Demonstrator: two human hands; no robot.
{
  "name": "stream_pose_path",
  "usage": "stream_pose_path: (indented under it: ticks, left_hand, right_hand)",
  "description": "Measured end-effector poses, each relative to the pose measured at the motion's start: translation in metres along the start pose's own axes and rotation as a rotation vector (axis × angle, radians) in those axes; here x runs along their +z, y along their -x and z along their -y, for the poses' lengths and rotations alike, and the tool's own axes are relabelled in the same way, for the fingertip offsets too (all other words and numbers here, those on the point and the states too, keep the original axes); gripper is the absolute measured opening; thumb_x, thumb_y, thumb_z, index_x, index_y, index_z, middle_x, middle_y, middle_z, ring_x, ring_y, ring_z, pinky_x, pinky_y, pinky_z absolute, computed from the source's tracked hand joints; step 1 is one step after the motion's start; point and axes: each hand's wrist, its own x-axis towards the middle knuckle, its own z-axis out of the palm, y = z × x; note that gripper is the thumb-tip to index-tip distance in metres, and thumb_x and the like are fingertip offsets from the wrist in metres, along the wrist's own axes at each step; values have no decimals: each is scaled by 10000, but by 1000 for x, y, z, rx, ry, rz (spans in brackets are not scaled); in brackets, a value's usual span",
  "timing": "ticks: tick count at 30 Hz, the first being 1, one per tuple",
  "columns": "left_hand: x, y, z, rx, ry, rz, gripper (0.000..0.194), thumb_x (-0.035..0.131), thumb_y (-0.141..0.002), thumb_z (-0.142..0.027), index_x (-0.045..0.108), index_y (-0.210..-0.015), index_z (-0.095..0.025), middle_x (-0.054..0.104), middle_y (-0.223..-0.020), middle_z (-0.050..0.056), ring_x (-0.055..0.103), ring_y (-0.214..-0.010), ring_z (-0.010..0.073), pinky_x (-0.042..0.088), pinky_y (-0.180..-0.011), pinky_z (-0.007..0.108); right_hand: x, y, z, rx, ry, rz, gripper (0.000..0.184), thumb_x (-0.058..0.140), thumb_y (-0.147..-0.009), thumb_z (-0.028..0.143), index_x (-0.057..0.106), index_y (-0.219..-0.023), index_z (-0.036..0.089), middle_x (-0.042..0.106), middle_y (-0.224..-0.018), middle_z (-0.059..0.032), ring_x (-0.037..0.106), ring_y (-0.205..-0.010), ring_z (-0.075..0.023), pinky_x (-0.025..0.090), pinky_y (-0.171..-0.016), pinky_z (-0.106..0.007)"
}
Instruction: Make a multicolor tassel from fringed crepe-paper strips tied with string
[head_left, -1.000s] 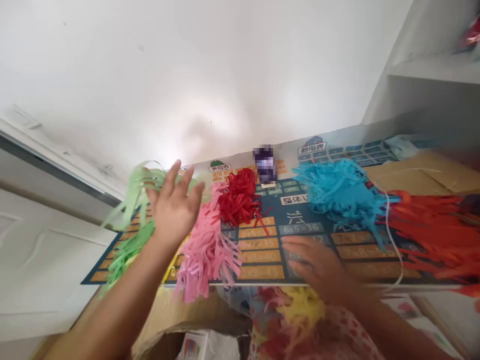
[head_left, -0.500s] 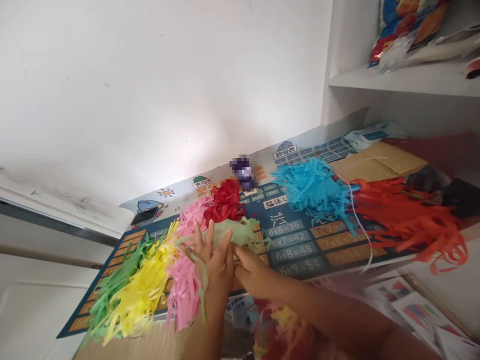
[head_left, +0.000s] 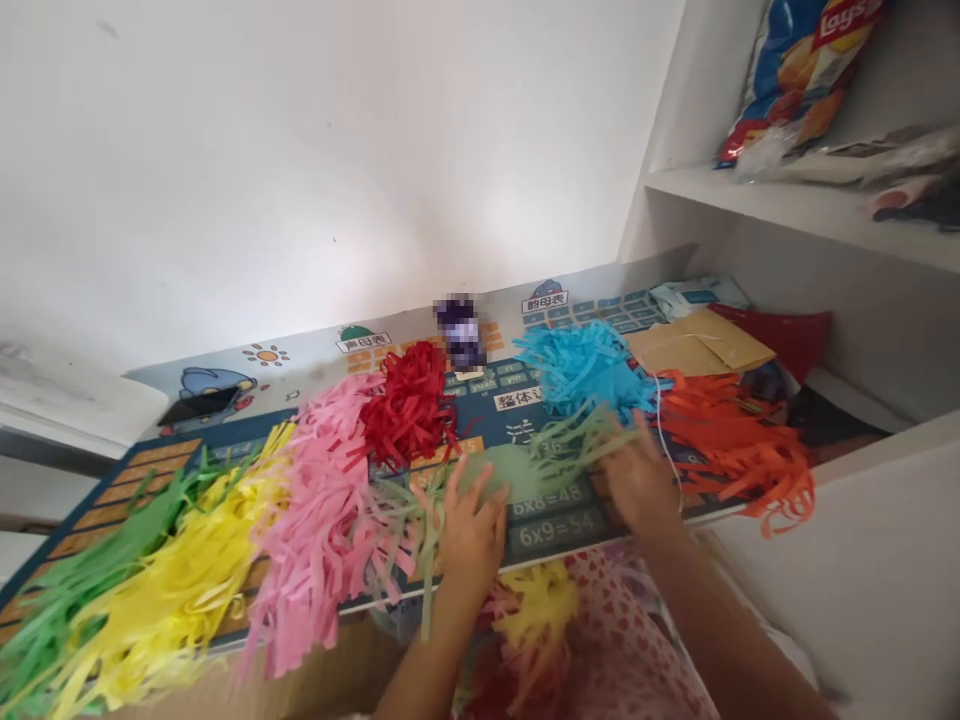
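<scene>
A pale green fringed paper strip (head_left: 525,465) lies across the printed desk mat (head_left: 315,355). My left hand (head_left: 472,525) presses on its middle with fingers spread flat. My right hand (head_left: 641,480) rests on its right fringe, blurred by motion, fingers pointing down onto the paper. Left of my hands lie pink fringe (head_left: 322,510), yellow fringe (head_left: 172,590) and darker green fringe (head_left: 67,590). A dark red bunch (head_left: 409,405) and a blue bunch (head_left: 585,365) sit further back.
Orange-red fringe (head_left: 735,445) hangs off the right edge beside a brown envelope (head_left: 697,345) and a thin white cord (head_left: 664,430). A white shelf (head_left: 810,200) above holds a crisp bag (head_left: 802,70). More coloured paper lies in my lap (head_left: 540,620).
My hands, close together on the pale green strip half a second ago, have moved apart along it, spreading it out flat. The view has shifted, showing more of the mat's left side.
</scene>
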Motion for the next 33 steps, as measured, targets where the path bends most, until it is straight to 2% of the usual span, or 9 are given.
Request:
stream_pose_path:
  ticks: [3,5,9,11,15,19,23,30,33]
  left_hand:
    - [12,5,-11,-23,44,60,204,590,-862,-143,741,-901,-275,732,-1108,50,478,-1326,308,118,-1152,691]
    - [15,8,-17,-42,47,100,204,589,-866,-153,743,-917,-278,732,-1106,48,482,-1321,303,102,-1166,673]
    - [11,9,-25,-57,16,163,211,565,-893,-174,727,-964,-289,726,-1132,27,477,-1324,324,29,-1167,677]
    - [5,9,-27,-66,-13,175,227,552,-903,-180,714,-1014,-293,725,-1139,25,466,-1334,322,16,-1174,664]
    - [-6,12,-20,-81,-64,217,256,553,-878,-136,707,-1016,-286,748,-1069,37,488,-1318,305,61,-1176,656]
    - [-13,18,1,-77,-104,307,351,555,-842,-97,673,-1120,-274,752,-1051,58,534,-1267,318,248,-1118,652]
    - [-18,16,24,-20,-33,384,243,536,-880,-142,723,-998,-245,758,-1003,56,627,-1120,259,503,-922,432]
    - [-40,-11,29,140,-37,455,129,587,-858,-199,707,-842,-244,737,-1039,45,538,-1235,277,269,-1125,587]
    - [-45,-13,31,151,-23,523,143,568,-878,-203,684,-801,-236,744,-901,38,563,-1202,264,332,-1093,548]
  right_hand:
    - [-52,8,2,-62,128,-478,528,436,-933,421,326,-1419,248,526,-1326,-144,594,-1126,-258,491,-936,-512]
    - [-57,24,12,-172,354,-559,499,536,-897,358,430,-1363,215,538,-1314,-143,569,-1162,-277,463,-981,-493]
    - [-9,57,32,-523,651,318,392,515,-882,204,545,-1272,226,604,-1294,-115,549,-1221,-260,386,-1073,-485]
    - [22,60,34,-601,674,533,462,478,-868,134,509,-1324,202,571,-1354,-119,487,-1302,-251,260,-1148,-532]
    - [48,48,23,-603,628,568,357,444,-873,76,622,-1147,220,669,-1219,-74,552,-1240,-212,138,-1184,-554]
    - [36,30,10,-635,560,681,278,447,-871,85,668,-975,219,724,-1065,-56,625,-1118,-187,216,-1165,-509]
    - [23,14,5,-534,568,788,245,473,-892,148,661,-1036,209,726,-1019,-73,643,-1035,-194,329,-1068,-478]
    - [19,0,17,-573,630,747,155,520,-898,173,662,-946,212,734,-954,-43,631,-1019,-214,305,-1013,-457]
    - [14,3,20,-651,608,695,174,509,-903,149,664,-948,216,731,-1027,-43,623,-1063,-199,301,-1015,-429]
